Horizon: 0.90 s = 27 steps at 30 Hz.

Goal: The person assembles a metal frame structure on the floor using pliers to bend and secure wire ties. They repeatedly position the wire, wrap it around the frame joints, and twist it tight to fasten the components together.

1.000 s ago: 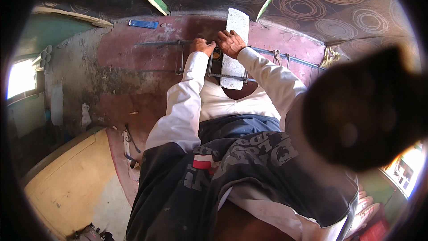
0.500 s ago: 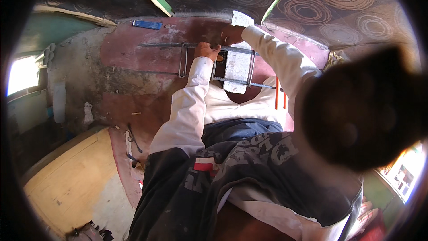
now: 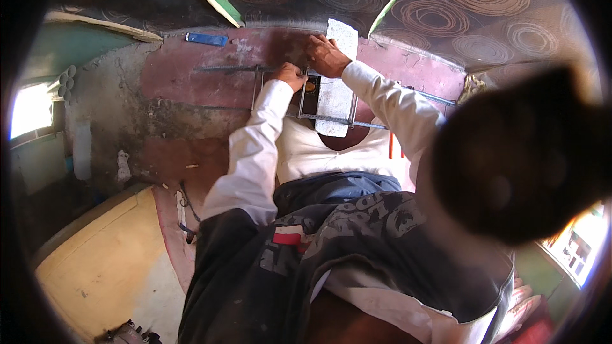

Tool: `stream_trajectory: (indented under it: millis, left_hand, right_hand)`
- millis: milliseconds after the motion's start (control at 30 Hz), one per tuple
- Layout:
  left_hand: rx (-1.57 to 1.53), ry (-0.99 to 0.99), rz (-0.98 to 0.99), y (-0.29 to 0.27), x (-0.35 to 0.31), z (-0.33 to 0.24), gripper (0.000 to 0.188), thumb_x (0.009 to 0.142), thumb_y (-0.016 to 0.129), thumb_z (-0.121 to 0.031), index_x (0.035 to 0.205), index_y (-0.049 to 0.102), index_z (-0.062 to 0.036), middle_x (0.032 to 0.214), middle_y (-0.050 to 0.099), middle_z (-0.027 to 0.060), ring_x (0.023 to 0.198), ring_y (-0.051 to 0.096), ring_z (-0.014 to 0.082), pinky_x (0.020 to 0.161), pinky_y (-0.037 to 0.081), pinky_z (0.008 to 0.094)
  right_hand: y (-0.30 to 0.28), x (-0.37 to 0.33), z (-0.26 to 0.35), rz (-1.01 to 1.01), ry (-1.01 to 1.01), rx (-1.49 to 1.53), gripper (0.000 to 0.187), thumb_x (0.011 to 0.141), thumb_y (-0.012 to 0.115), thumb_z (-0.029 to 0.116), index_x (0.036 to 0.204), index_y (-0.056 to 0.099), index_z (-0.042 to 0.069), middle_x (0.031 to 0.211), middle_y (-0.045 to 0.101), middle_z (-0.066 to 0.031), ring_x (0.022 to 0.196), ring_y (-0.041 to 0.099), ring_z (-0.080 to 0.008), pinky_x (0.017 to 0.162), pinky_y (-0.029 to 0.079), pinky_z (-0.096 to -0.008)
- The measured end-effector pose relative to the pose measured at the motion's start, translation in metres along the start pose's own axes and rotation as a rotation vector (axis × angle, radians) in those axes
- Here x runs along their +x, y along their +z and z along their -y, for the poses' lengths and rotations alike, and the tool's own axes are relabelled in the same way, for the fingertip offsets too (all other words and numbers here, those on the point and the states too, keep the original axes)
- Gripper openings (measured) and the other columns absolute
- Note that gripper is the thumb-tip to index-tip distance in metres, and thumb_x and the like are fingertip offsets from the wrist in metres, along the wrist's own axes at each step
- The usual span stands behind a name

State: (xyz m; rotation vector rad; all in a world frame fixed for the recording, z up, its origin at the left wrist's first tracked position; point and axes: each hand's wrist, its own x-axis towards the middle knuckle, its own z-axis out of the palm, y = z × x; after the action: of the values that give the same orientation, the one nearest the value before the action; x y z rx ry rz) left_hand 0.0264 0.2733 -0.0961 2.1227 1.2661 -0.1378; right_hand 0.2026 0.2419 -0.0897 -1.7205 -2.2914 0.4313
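A rebar frame (image 3: 331,118), made of long ribbed bars joined by rectangular stirrups, lies across the floor before my legs. Under it is a long white block (image 3: 328,99), running away from me. My left hand (image 3: 291,76) is closed at the frame's far bar, its fingers gripping where a stirrup (image 3: 302,95) meets that bar. Just right of it and slightly farther away, my right hand (image 3: 327,57) is over the block, fingers curled together. Whatever the right fingers hold is hidden.
On the reddish floor at the far left lies a blue tool (image 3: 206,39). Orange-red rods (image 3: 391,145) stand by my right leg. Dark patterned sheeting (image 3: 478,0) borders the far side. A yellow board (image 3: 102,248) is at lower left. A dark blurred shape (image 3: 510,159) blocks the right.
My right hand has swung slightly left and lifted, with its back now showing. The left hand has shifted a little left and toward me, still at the bar.
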Motion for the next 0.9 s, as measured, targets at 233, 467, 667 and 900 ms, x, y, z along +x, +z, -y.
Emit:
stream_trajectory:
  millis: [233, 467, 667, 900]
  left_hand:
    - [0.268, 0.230, 0.024, -0.053, 0.020, -0.026, 0.021, 0.074, 0.062, -0.005, 0.093, 0.071, -0.0054, 0.105, 0.065, 0.0169, 0.101, 0.062, 0.0332, 0.087, 0.050, 0.0394]
    - [0.105, 0.330, 0.274, -0.060, 0.084, -0.024, 0.032, 0.073, 0.069, -0.008, 0.105, 0.066, -0.0094, 0.106, 0.064, 0.0140, 0.103, 0.060, 0.0291, 0.086, 0.048, 0.0374]
    - [0.092, 0.451, 0.411, -0.022, 0.162, 0.026, 0.024, 0.073, 0.066, -0.012, 0.097, 0.067, -0.0076, 0.091, 0.069, 0.0081, 0.082, 0.062, 0.0230, 0.074, 0.047, 0.0359]
    - [-0.154, 0.616, 0.275, -0.031, 0.141, 0.035, 0.021, 0.073, 0.066, -0.017, 0.092, 0.068, -0.0086, 0.087, 0.069, 0.0079, 0.080, 0.062, 0.0224, 0.074, 0.048, 0.0352]
  right_hand:
    - [0.012, -0.020, 0.018, -0.176, 0.117, 0.146, 0.025, 0.084, 0.059, 0.020, 0.105, 0.063, 0.006, 0.114, 0.049, -0.0146, 0.108, 0.045, -0.0335, 0.089, 0.040, -0.0494]
    - [0.002, -0.033, 0.007, -0.228, -0.340, -0.400, 0.023, 0.078, 0.056, 0.017, 0.099, 0.065, 0.015, 0.113, 0.049, -0.0077, 0.110, 0.046, -0.0245, 0.090, 0.038, -0.0426]
    - [-0.034, 0.004, 0.007, -0.077, -0.796, -0.367, 0.017, 0.072, 0.059, 0.017, 0.087, 0.064, 0.011, 0.103, 0.053, -0.0057, 0.104, 0.049, -0.0228, 0.090, 0.039, -0.0386]
    - [-0.054, 0.028, 0.027, 0.110, -0.955, -0.640, 0.022, 0.074, 0.060, 0.023, 0.093, 0.064, 0.013, 0.099, 0.054, -0.0006, 0.103, 0.050, -0.0205, 0.091, 0.040, -0.0371]
